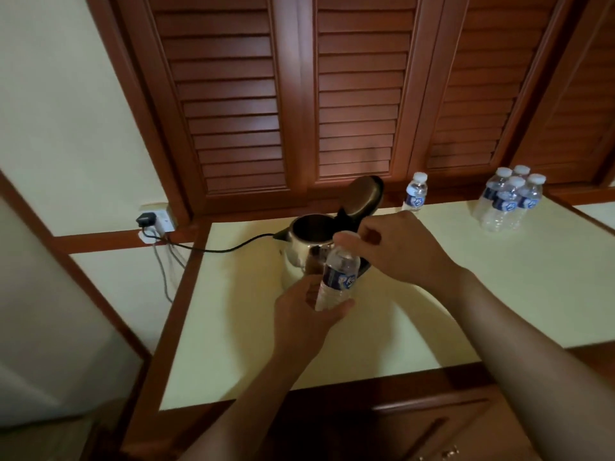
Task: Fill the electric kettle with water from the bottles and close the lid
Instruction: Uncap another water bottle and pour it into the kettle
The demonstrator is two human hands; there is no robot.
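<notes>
The kettle (307,244) stands on the counter (432,311) with its lid (361,194) tipped up and open. Just in front of it a water bottle (339,277) is held upright. The left hand (306,314) grips its lower half and the right hand (399,247) pinches its cap. A spare bottle (415,194) stands behind the kettle, and a cluster of bottles (509,201) sits far right. The cord (226,249) runs left to a wall socket (156,221).
</notes>
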